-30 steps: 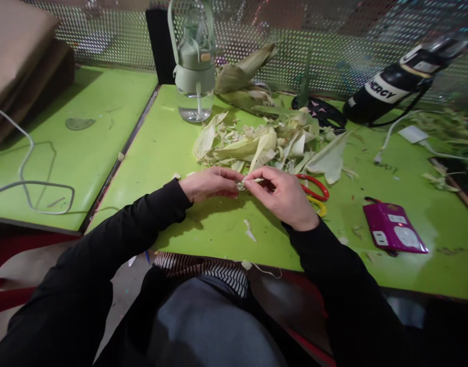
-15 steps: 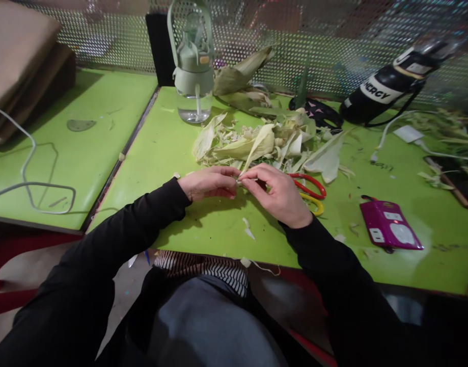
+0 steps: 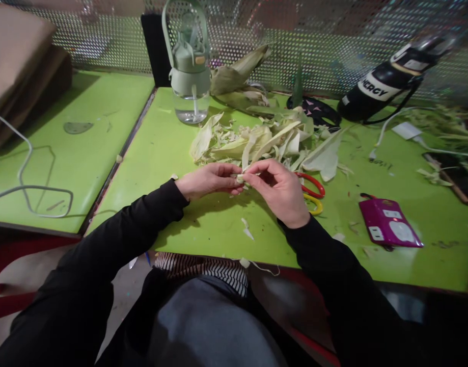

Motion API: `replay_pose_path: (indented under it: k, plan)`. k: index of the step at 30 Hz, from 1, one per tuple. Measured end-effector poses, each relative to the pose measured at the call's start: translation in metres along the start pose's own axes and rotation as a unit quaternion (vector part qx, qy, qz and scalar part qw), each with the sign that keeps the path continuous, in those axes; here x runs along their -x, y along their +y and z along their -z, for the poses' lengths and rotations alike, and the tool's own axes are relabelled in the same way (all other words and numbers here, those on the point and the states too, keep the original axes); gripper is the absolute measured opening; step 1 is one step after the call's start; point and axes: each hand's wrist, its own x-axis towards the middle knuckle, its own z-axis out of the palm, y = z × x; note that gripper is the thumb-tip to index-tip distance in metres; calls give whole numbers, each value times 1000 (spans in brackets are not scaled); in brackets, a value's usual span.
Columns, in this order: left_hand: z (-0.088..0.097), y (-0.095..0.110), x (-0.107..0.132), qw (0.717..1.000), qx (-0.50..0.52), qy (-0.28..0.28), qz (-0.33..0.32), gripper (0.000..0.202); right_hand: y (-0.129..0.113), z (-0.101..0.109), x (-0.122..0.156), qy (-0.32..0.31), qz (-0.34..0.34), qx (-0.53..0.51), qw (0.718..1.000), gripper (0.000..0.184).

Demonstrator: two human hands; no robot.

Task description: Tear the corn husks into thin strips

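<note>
My left hand and my right hand meet just in front of a heap of corn husks. Between their fingertips is a pale husk strip, its upper part standing up toward the heap and its lower end folded or rolled where both hands pinch it. Fingers hide much of that lower end. Scissors with red and yellow handles lie right beside my right hand, their blades hidden. Small pale husk scraps rest on the green table below the hands.
Behind the heap stand a pale green water bottle and larger dry husks. A black bottle leans at the back right. A purple power socket, a phone and a white charger lie right; a cable loops left.
The pinched lower end of the husk strip now shows as a pale folded bit between the fingertips. My left fingers have closed in on it, and the strip stands more upright.
</note>
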Motion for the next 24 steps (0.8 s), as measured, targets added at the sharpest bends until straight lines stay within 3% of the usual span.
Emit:
replay_pose_path:
  k: [5,11,20,24]
  plan:
    - [1,2,0,1000,-9,-10,12,6,-2,6,-2,-38,-33,5,999,14]
    - [-2,4,3,1000,-5,-2,30,4,-6,14,-4,-96,-18,44,994,12]
    - [-2,3,3,997,13,9,71,7,-7,24,-8,-169,124,158,965,12]
    - [-1,4,2,998,-21,-7,64,12,-3,19,-5,-158,164,222,948,13]
